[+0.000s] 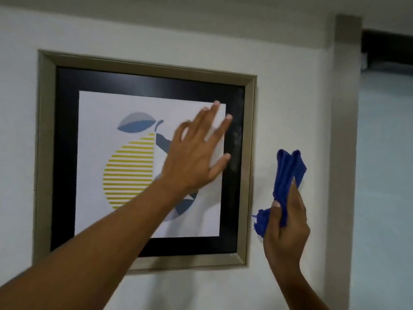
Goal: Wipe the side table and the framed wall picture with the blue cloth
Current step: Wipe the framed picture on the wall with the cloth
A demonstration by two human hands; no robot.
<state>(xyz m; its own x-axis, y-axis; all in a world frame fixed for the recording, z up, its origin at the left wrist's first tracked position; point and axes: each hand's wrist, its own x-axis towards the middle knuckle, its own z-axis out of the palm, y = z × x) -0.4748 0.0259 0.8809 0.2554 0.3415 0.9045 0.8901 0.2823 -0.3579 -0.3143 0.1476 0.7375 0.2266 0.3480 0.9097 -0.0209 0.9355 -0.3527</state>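
Note:
The framed wall picture (44, 153) hangs on a white wall: a beige frame, a black mat and a print of a yellow-striped pear with blue leaves. My left hand (194, 153) reaches across the print's right half with fingers spread, over the glass; whether it touches is unclear. My right hand (288, 222) is just right of the frame's lower right side, shut on the bunched blue cloth (288, 173), which sticks up above my fingers and is apart from the frame. The side table is not in view.
A beige pilaster or wall corner (344, 130) runs vertically to the right of the picture. Beyond it lies a pale blue-grey wall (384, 175) and a dark beam or opening (388, 48) at the top right.

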